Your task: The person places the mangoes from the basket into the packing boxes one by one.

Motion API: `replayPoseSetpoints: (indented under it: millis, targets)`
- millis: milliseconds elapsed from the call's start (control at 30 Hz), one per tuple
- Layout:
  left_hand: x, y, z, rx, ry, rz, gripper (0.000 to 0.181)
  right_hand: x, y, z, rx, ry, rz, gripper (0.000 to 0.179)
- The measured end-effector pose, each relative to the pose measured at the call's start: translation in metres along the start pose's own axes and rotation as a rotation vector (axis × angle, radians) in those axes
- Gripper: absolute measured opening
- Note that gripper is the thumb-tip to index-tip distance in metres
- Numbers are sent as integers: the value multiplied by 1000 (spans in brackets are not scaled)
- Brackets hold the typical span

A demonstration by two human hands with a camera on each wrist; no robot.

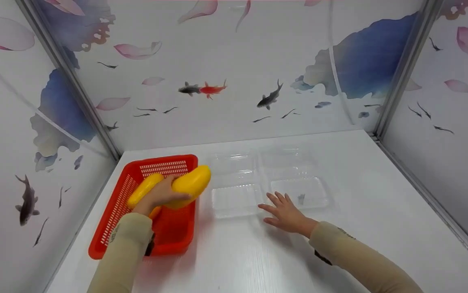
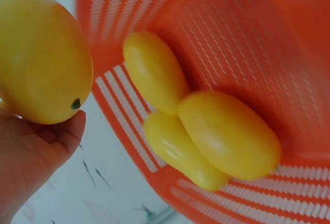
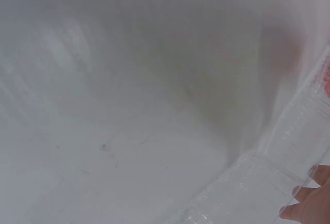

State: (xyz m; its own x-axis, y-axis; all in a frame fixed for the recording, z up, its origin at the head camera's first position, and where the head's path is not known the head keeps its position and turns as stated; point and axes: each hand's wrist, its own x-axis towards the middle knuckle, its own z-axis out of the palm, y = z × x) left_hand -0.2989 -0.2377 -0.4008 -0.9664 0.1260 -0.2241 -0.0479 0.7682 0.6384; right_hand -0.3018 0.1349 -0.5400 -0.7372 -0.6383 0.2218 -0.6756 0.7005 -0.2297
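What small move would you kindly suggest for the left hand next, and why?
I'd probably move the left hand rightward, bringing its fruit over the clear tray: the hand grips it, and the tray's near-left section beside the basket looks empty.

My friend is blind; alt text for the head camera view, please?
A left hand grips an oblong, glossy yellow fruit near a red slotted plastic basket; the right hand, spread open, is by clear sectioned plastic packaging on a white table.
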Motion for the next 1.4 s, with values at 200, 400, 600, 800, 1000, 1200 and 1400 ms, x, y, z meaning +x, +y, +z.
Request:
replayPoseSetpoints:
  millis: [200,400,600,800,1000,1200,1400]
  targets:
    - [13,34,27,54,0,53,78,1,-2,-1,21,-34,53,45]
    - [27,52,54,89,35,44,76,5,-6,-1,34,-79,104,46]
    - [41,62,84,46,87,17,79,4,-5,0,22,-73,116,45]
    - [50,69,114,17,170,-1,81,1,-5,1,17,-51,87,45]
    - [65,69,139,-9,224,-35,77,-1,-5,3,26,-29,79,45]
    - [78,68,159,29,253,-28,78,-2,-2,4,21,-29,91,45]
    - [83,70,168,134,258,38,76,-1,-3,5,-3,-50,121,46]
